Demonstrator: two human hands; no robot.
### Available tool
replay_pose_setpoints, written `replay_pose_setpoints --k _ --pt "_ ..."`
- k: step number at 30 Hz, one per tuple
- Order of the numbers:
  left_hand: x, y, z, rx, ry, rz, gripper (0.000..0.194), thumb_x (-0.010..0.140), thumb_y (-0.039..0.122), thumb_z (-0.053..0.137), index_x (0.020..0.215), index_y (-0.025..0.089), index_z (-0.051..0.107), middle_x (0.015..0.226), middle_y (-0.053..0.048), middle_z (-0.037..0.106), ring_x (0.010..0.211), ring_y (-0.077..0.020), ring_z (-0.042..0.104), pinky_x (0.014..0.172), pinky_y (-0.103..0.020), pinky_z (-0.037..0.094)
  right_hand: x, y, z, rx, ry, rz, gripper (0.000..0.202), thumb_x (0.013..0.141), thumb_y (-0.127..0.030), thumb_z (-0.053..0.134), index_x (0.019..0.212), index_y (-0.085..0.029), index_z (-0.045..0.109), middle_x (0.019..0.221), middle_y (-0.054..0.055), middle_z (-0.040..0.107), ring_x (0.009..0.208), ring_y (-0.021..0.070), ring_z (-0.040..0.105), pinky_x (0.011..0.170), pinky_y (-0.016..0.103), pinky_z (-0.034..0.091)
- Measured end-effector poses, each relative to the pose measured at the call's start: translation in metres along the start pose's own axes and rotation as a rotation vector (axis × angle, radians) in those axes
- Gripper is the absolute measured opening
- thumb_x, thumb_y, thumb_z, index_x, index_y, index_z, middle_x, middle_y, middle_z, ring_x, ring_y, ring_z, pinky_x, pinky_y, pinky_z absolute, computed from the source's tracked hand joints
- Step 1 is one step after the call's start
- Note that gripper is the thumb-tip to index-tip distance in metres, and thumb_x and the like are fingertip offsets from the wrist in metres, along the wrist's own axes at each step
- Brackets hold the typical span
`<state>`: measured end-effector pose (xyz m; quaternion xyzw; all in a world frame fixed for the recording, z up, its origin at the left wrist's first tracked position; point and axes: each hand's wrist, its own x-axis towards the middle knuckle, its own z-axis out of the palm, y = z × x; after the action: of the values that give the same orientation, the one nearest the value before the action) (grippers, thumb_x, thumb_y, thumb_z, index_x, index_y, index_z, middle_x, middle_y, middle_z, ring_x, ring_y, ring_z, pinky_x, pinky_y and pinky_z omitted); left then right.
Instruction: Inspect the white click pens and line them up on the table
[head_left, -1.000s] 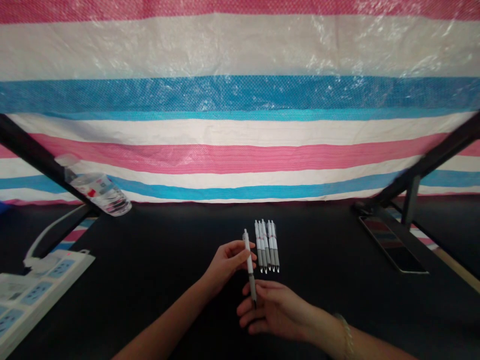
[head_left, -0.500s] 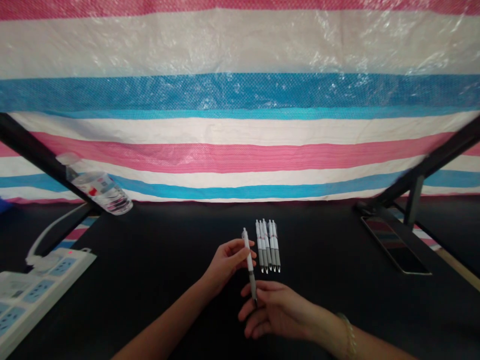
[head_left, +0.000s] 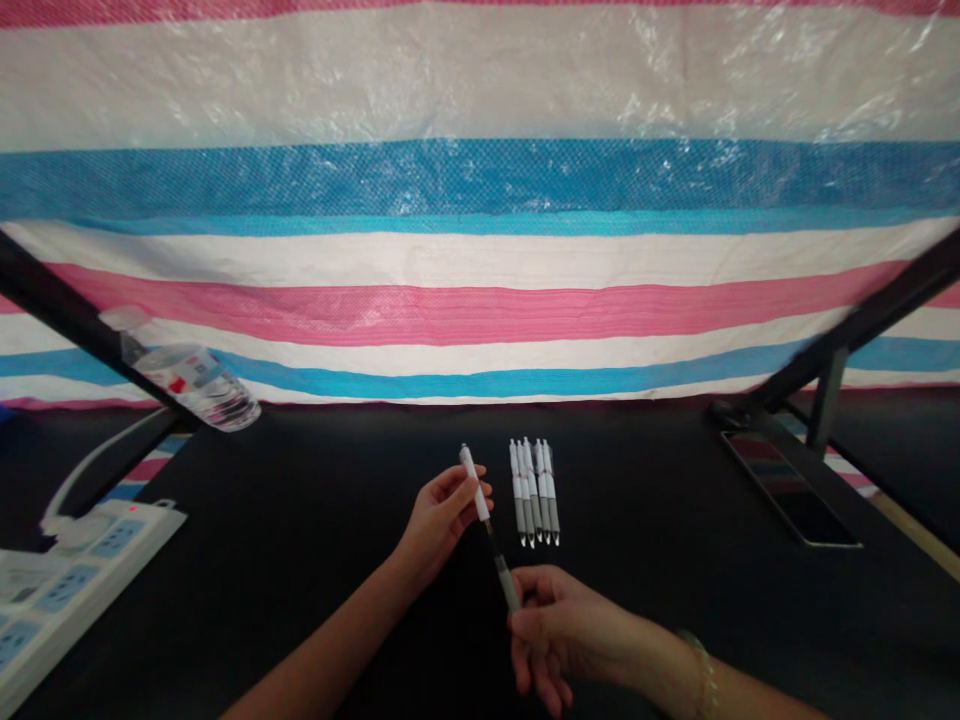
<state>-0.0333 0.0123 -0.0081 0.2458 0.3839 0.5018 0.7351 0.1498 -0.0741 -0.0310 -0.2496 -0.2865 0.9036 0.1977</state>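
Note:
My left hand [head_left: 448, 510] pinches the white upper barrel [head_left: 474, 482] of a pen, its clicker end pointing up and away. Between my hands a thin dark refill shows, joining the two parts of the pen. The grey grip section [head_left: 507, 586] is held at its lower end by my right hand [head_left: 541, 620], thumb and forefinger closed on it. To the right of my left hand, several white and grey pens [head_left: 534, 490] lie side by side on the black table [head_left: 337, 470], tips toward me.
A white power strip [head_left: 75, 580] with a plugged-in cable sits at the left. Behind it a clear bottle [head_left: 199, 385] leans by a black bar. At the right lies a dark phone [head_left: 791, 490]. A striped sheet [head_left: 480, 310] hangs behind the table.
The pen's grey section has come apart from the white barrel, exposing the refill. My left hand has shifted left with the barrel; my right hand has moved slightly right and closed on the grey section.

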Motion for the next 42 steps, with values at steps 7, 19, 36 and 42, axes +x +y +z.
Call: replay_pose_setpoints --k 7,19,36,42 --pt "0.004 0.015 -0.001 -0.030 0.080 0.066 0.044 0.055 0.032 0.098 0.088 0.012 0.077 0.074 -0.005 0.077 0.063 -0.0125 0.071 0.064 -0.020 0.059 0.000 -0.001 0.001 -0.008 -0.002 0.034 0.051 0.073 -0.046 0.082 0.091 -0.021 0.042 0.069 0.006 0.075 0.040 0.0124 0.063 0.036 0.015 0.046" --pt "-0.010 0.001 0.007 0.060 -0.076 -0.079 0.043 0.059 0.036 0.096 0.087 0.012 0.073 0.073 -0.005 0.075 0.062 -0.0142 0.071 0.063 -0.023 0.058 0.001 0.000 0.001 0.029 0.040 -0.031 0.045 0.078 -0.044 0.079 0.094 -0.019 0.045 0.067 0.004 0.073 0.042 0.0126 0.065 0.037 0.014 0.044" --pt "-0.014 -0.004 0.002 0.124 -0.270 -0.134 0.031 0.075 0.034 0.086 0.092 0.013 0.072 0.079 -0.007 0.075 0.071 -0.0178 0.072 0.069 -0.027 0.057 0.005 0.008 -0.002 0.148 0.028 -0.090 0.044 0.085 -0.053 0.074 0.094 -0.014 0.056 0.072 0.007 0.072 0.047 0.0120 0.064 0.045 0.018 0.042" --pt "-0.013 0.000 0.001 0.114 -0.203 -0.089 0.029 0.075 0.031 0.087 0.094 0.014 0.073 0.081 -0.007 0.075 0.074 -0.0189 0.073 0.072 -0.029 0.058 0.004 0.004 -0.002 0.122 0.047 -0.092 0.048 0.089 -0.056 0.067 0.108 -0.016 0.049 0.087 0.013 0.075 0.069 0.0215 0.074 0.053 0.022 0.048"
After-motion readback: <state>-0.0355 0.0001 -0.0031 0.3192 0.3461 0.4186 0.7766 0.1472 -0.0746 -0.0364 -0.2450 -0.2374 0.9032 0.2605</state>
